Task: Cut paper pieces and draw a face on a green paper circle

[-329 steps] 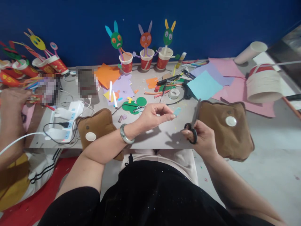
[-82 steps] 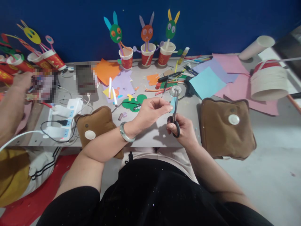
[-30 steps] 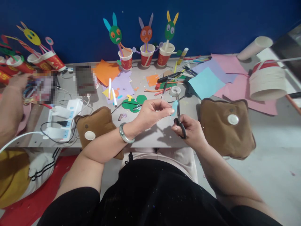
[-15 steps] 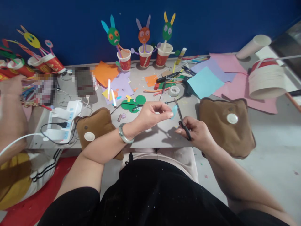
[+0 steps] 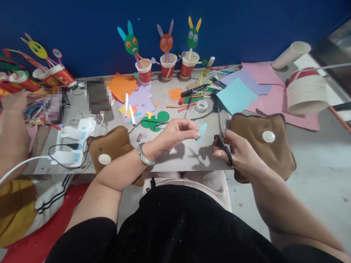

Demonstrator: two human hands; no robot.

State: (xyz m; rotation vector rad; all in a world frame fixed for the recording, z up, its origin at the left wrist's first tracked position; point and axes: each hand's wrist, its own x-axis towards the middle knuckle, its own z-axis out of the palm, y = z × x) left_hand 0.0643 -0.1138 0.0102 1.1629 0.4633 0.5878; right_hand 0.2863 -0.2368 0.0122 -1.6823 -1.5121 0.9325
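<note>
Pinched between the thumb and fingers of my left hand [image 5: 178,134] is a small light-blue paper piece [image 5: 202,132], narrow and pointed at the top. My right hand [image 5: 241,149] grips black-handled scissors [image 5: 222,137], whose blades point up and stand slightly apart. A gap separates the scissors from the paper piece. Left of my left hand lie green paper circles [image 5: 163,116] and a small brown block [image 5: 139,137]. Behind my right hand is a square light-blue sheet [image 5: 237,95].
Red paper cups [image 5: 168,69] with paper bug figures line the blue wall. A brown pouch [image 5: 260,142] lies at right, another brown pouch [image 5: 109,149] at left. A power strip [image 5: 82,135] with cables and a co-worker's arm [image 5: 13,135] are on the left. Tape [image 5: 201,106] sits mid-table.
My right hand has moved right with the scissors, away from the paper piece, and the blades have parted a little. My left hand stays nearly in place, the paper piece showing more fully.
</note>
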